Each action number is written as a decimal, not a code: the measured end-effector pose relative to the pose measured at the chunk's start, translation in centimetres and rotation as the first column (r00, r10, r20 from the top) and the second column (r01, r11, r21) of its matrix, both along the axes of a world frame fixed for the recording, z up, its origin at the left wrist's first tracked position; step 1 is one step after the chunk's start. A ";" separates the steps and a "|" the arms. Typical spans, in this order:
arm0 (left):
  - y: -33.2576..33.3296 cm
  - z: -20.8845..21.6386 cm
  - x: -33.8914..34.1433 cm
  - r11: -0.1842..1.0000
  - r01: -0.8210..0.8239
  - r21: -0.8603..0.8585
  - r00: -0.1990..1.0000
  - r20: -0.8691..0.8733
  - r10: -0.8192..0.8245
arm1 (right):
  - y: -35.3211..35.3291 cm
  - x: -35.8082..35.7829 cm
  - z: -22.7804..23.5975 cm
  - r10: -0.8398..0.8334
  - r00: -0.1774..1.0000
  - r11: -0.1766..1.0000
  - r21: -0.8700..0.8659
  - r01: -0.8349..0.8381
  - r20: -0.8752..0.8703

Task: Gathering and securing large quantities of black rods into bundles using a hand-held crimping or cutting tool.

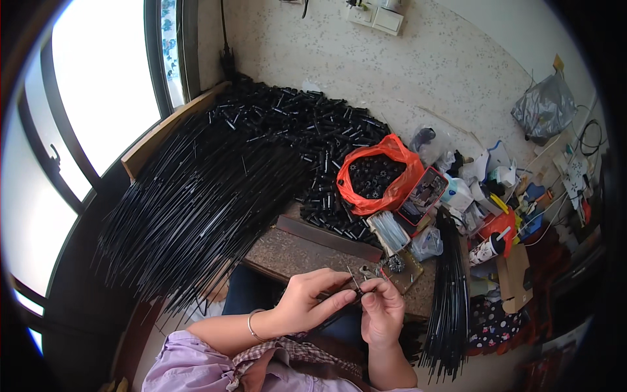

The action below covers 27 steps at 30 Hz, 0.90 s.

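Observation:
My left hand (308, 299), with a bangle at the wrist, pinches thumb against fingers near the table's front edge. My right hand (382, 310) meets it fingertip to fingertip. Between them is a small black piece (358, 292), with a thin rod (353, 277) standing up beside it; the fingers hide most of both, and I cannot tell which hand bears more of the hold. Just beyond my fingers lie small metal parts (394, 263) on a clear yellowish tray (413, 274).
Long thin black rods (196, 209) fan over the table's left side. Behind them is a heap of short black tubes (326, 124). A red plastic bag (349, 196) holds black toothed pieces. A phone (423, 196) leans beside it. More rods (447, 300) hang over the right edge.

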<state>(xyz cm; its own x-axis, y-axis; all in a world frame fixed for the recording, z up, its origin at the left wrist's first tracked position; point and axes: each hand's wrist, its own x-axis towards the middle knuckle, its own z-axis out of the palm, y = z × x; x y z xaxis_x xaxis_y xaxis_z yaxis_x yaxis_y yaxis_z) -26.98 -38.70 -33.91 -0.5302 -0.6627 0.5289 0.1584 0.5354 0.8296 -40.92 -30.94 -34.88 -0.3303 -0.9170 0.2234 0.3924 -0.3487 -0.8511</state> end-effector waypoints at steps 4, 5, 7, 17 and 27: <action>0.1 -0.1 0.3 0.957 0.023 -0.289 1.000 0.010 -0.021 | -0.1 -1.6 -1.2 -0.018 0.999 0.994 -0.107 0.013 -0.048; -0.7 0.0 0.0 0.939 0.130 -0.318 0.989 -0.021 -0.143 | 0.1 -2.4 -1.4 0.065 0.997 0.985 -0.163 -0.059 0.031; -5.5 -1.3 -1.4 0.960 0.202 -0.192 0.978 -0.009 -0.207 | -0.8 -4.2 -2.5 0.101 0.990 0.976 -0.201 -0.079 0.102; -26.3 -12.0 -8.4 0.772 -0.397 -0.497 0.394 0.667 0.632 | -4.7 -7.5 -3.1 -0.182 0.980 0.978 0.121 0.171 0.080; -25.2 -10.7 -7.2 0.801 -0.359 -0.480 0.469 0.649 0.599 | -4.1 -7.1 -2.7 -0.281 0.947 0.954 0.151 0.259 0.155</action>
